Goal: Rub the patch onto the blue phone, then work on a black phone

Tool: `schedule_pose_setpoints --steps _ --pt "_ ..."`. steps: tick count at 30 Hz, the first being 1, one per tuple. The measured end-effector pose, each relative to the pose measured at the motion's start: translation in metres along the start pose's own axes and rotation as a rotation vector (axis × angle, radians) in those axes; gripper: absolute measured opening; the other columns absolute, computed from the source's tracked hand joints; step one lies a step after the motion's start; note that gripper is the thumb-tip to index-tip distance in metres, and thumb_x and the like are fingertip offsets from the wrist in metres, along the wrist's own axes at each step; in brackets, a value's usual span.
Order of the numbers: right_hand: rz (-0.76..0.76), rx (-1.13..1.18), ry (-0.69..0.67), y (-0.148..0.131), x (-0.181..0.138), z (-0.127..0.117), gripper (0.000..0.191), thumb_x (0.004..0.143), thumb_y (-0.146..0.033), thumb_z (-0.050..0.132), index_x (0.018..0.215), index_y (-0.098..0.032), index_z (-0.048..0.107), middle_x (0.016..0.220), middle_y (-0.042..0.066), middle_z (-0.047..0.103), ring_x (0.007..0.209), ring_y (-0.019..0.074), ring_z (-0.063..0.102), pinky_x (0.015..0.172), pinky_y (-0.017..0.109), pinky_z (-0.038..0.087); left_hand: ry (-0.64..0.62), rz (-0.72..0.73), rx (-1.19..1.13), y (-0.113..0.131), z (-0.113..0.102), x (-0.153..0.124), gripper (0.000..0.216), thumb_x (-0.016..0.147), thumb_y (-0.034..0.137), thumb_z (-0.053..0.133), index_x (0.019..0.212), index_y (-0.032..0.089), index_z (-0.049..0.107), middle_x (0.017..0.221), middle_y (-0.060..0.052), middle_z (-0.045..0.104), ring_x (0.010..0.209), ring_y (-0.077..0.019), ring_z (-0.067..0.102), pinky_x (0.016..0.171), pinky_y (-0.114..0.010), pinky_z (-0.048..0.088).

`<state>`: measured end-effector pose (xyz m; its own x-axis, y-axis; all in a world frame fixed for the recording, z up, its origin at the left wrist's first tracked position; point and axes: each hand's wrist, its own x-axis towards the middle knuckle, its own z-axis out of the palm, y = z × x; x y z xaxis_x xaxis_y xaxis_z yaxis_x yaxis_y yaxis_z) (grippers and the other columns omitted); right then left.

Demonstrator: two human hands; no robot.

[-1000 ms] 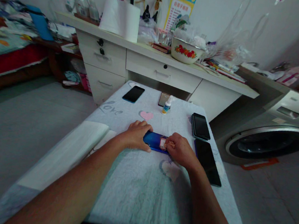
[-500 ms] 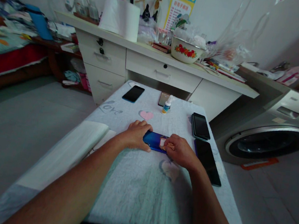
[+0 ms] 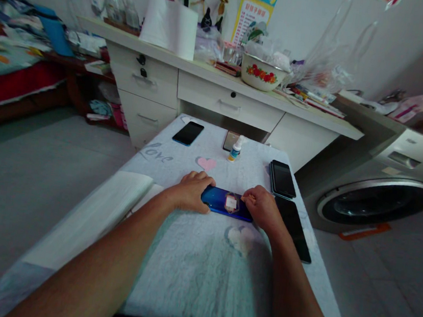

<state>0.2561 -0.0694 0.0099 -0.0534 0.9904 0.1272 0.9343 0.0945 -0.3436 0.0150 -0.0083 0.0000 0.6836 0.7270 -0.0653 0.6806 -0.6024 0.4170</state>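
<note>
A blue smartphone (image 3: 217, 200) lies back side up on the cloth-covered table (image 3: 198, 270), with a pale square on a dark hexagonal patch near its right half. My left hand (image 3: 194, 191) grips its left end, thumb along the near edge and fingers at the far edge. Over the phone's right end, my right hand (image 3: 262, 206) is closed with the fingertips pinched together. Whatever those fingertips hold, if anything, is too small to make out. Past the phone stands a small white spray bottle (image 3: 235, 150) with a blue and yellow label.
A dark phone (image 3: 189, 133) lies far left, another phone (image 3: 231, 141) behind the bottle. On the right are stacked phones (image 3: 283, 179) and a black tablet (image 3: 295, 230). White folded sheets (image 3: 100, 217) cover the left edge. A desk (image 3: 223, 95) and a washing machine (image 3: 380, 194) stand beyond.
My right hand has moved right, off the phone's patch to its right end, uncovering the pale square. The left hand keeps its grip and the phone stays in place.
</note>
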Motion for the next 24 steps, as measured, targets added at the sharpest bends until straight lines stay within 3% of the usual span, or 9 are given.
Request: schedule_pose_setpoints --steps 6,24 --pt "0.018 -0.002 0.047 -0.006 0.003 0.005 0.013 0.083 -0.018 0.056 0.082 -0.015 0.068 0.084 0.004 0.058 0.078 0.0129 0.052 0.073 0.023 0.035 0.006 -0.005 0.0 0.002 -0.001 0.0 0.063 0.058 0.045 0.067 0.116 0.027 0.049 0.114 -0.004 0.047 0.106 -0.0262 0.042 0.093 -0.037 0.037" --pt "-0.075 0.023 -0.013 -0.028 0.003 0.01 0.017 0.086 -0.016 0.052 0.089 -0.016 0.068 0.087 0.004 0.057 0.079 0.0125 0.053 0.074 0.023 0.035 0.009 -0.021 0.004 0.001 0.002 0.001 0.066 0.057 0.047 0.069 0.117 0.027 0.049 0.116 -0.004 0.048 0.107 -0.0266 0.042 0.093 -0.037 0.038"
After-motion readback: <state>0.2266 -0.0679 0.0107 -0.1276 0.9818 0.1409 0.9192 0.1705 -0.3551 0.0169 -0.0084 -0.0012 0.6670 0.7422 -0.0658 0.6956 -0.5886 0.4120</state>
